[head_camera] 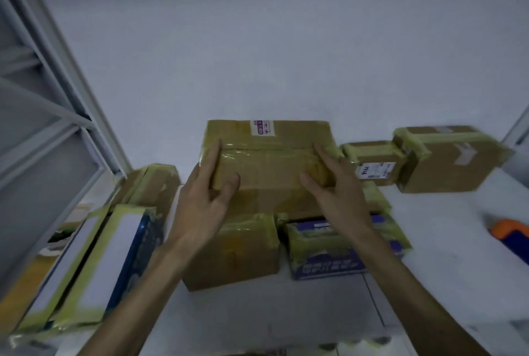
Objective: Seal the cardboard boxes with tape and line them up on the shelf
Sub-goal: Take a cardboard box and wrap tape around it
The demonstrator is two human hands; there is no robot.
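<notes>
A taped brown cardboard box with a white and purple label sits on top of other boxes in the middle of the white shelf. My left hand rests on its left end, index finger straight along the side and thumb on the near face. My right hand lies with straight fingers against its right end. Under it stand a plain taped box and a blue printed taped box.
Two blue and white taped boxes stand at the left near a metal rack frame. A small labelled box and a larger taped box sit at the right. An orange tape dispenser lies at the far right.
</notes>
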